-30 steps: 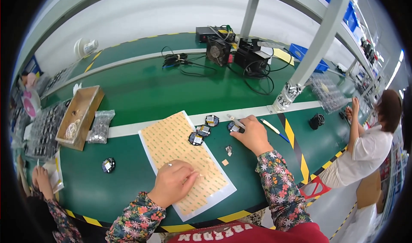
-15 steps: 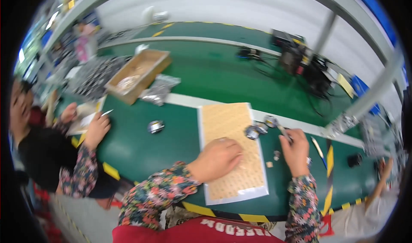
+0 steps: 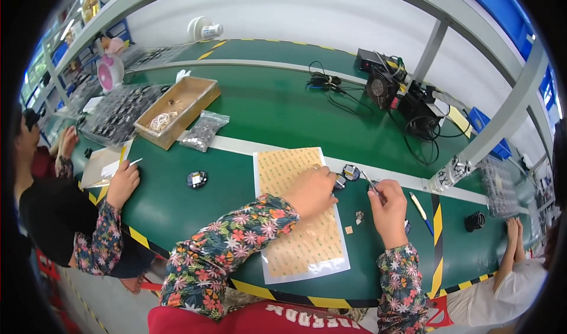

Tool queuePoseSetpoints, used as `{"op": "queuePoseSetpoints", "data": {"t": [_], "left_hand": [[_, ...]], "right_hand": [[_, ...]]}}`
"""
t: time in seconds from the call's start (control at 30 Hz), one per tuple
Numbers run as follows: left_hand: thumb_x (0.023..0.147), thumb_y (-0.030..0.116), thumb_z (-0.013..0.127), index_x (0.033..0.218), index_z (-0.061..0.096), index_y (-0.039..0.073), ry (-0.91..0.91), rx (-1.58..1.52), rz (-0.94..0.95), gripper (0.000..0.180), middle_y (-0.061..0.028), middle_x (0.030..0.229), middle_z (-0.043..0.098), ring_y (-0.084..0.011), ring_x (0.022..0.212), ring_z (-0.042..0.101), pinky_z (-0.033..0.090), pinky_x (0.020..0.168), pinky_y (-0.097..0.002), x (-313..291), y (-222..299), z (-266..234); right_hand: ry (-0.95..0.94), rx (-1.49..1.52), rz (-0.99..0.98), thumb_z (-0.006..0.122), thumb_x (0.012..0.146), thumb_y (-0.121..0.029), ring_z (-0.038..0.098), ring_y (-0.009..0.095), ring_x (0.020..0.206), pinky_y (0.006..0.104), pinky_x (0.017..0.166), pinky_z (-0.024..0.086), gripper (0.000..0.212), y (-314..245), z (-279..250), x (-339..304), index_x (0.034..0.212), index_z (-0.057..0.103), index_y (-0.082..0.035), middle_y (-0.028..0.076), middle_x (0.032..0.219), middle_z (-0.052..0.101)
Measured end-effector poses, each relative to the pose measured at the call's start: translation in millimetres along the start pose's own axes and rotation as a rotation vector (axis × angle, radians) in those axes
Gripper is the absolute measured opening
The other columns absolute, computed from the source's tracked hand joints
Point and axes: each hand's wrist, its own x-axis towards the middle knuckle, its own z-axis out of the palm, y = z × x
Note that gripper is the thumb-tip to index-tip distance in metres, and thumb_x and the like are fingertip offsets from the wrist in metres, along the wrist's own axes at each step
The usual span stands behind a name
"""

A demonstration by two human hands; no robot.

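Observation:
My left hand [image 3: 311, 191] is above a tan adhesive sheet [image 3: 301, 254] with a white border. Its fingers are bent together, the tips beside a small round electronic module [image 3: 339, 182]; whether they pinch it is hidden. A second round module [image 3: 351, 172] lies just beyond. My right hand [image 3: 390, 211] grips tweezers [image 3: 368, 179], their tips pointing toward that module. Near the sheet's right edge lie a small tan square [image 3: 349, 230] and a small crumpled scrap [image 3: 359, 217]. Partly behind my right hand sits another module [image 3: 407, 225].
A single module [image 3: 196, 179] lies left of the sheet, near a bag of small parts [image 3: 204, 131] and a wooden box [image 3: 177, 113]. Right are a craft knife [image 3: 422, 213] and a black cylinder [image 3: 474, 220]. Cables and devices [image 3: 407, 101] stand behind. Co-workers sit on both sides.
My left hand has moved from the middle of the sheet, forward and right, to the modules. My right hand still holds the tweezers near them. The whole view has shifted slightly.

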Motion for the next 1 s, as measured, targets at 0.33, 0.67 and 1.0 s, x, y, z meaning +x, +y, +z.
{"op": "queuePoseSetpoints", "data": {"t": [0.33,0.67,1.0], "left_hand": [[0.063,0.009,0.064,0.109,0.053,0.002,0.076,-0.167,0.002,0.048,-0.0158,0.092,0.056,-0.0342,0.089,0.052,0.042,0.081,-0.0393,10.5,-4.4,8.2],[0.059,0.013,0.059,0.088,0.064,0.003,0.056,-0.146,0.031,0.031,-0.0149,0.073,0.061,-0.0336,0.082,0.053,0.042,0.076,-0.0394,22.5,1.9,-3.2],[0.066,0.010,0.062,0.124,0.040,0.000,0.304,-0.284,0.241,0.062,-0.0196,0.104,0.055,-0.0348,0.095,0.052,0.039,0.085,-0.0400,-1.8,9.0,-16.3]], "right_hand": [[-0.062,0.231,0.092,0.063,0.075,-0.004,0.047,0.007,0.060,0.0224,0.054,0.040,0.010,20.9,18.1,-2.4,0.078,0.056,0.002,0.002,0.075,0.052],[-0.237,0.399,0.443,0.060,0.077,-0.009,0.040,0.003,0.049,0.0209,0.043,0.031,0.011,13.8,15.5,-7.6,0.071,0.055,-0.003,-0.005,0.056,0.045],[-0.361,0.833,0.690,0.056,0.084,-0.013,0.034,0.002,0.045,0.0176,0.037,0.025,0.021,-20.7,9.4,-2.7,0.098,0.051,0.001,0.003,0.077,0.057]]}}
